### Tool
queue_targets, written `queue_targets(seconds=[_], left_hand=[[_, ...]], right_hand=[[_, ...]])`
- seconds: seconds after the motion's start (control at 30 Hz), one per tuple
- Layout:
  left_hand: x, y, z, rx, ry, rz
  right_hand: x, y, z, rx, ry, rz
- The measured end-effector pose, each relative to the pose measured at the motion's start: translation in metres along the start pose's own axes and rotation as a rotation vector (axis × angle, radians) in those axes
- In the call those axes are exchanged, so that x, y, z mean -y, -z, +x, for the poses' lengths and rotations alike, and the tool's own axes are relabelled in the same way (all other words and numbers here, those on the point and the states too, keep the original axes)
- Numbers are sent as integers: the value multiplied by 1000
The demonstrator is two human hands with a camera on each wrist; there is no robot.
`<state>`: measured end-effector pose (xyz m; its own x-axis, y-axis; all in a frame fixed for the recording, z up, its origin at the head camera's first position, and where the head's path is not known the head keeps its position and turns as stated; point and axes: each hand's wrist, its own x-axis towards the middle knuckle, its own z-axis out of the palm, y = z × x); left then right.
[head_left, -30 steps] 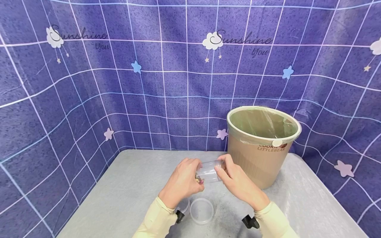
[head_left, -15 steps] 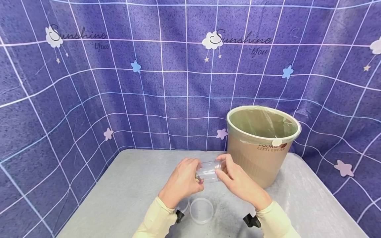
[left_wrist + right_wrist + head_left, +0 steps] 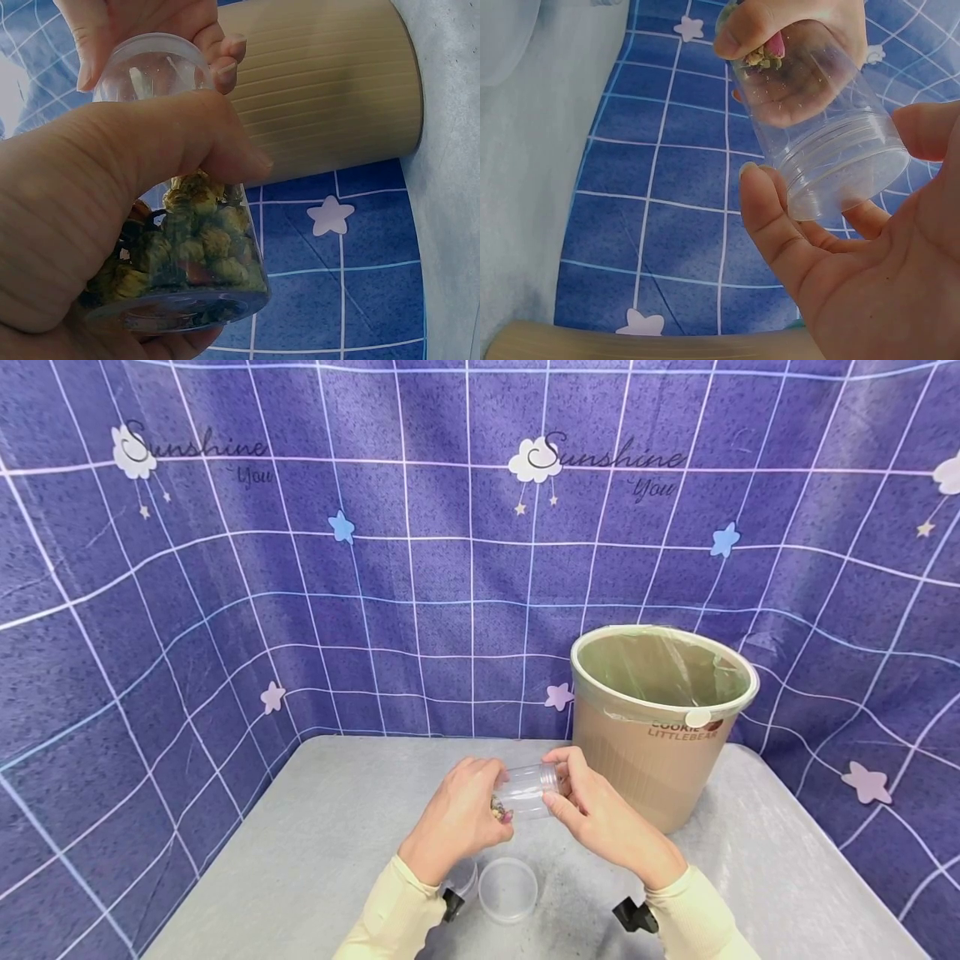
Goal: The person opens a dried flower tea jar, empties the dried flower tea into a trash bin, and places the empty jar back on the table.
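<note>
Your jar [image 3: 527,792] is see-through and looks like smooth, shiny plastic. The dried flowers [image 3: 214,244] in it look rough, crinkly and dull. The clear round dish [image 3: 508,891] near you looks like smooth plastic too. Your bin [image 3: 663,777] looks like hard plastic with little ridges, and its bag [image 3: 637,672] is thin, wrinkly and a bit shiny. Your worktop [image 3: 352,827] looks matt. The curtain [image 3: 435,568] and your sleeves [image 3: 392,910] look like cloth.

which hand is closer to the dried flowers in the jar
Left. The left hand grips the clear jar around the end where the dried flowers lie; the right hand is at the threaded end, farther away.
</note>
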<state>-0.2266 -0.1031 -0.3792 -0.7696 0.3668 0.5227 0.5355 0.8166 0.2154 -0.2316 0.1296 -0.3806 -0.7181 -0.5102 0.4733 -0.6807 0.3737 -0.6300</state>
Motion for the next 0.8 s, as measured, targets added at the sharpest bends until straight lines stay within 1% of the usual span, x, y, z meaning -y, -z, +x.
queue_targets(seconds=[0.5,0.63,0.8], left_hand=[[0,1,-1,3,0,5],[0,0,0,2,-4,0],[-1,0,0,6,-2,0]], right_hand=[[1,1,-1,7,-23,-2],[1,0,0,-2,-26,-13],[2,-1,1,-24,-49,-37]])
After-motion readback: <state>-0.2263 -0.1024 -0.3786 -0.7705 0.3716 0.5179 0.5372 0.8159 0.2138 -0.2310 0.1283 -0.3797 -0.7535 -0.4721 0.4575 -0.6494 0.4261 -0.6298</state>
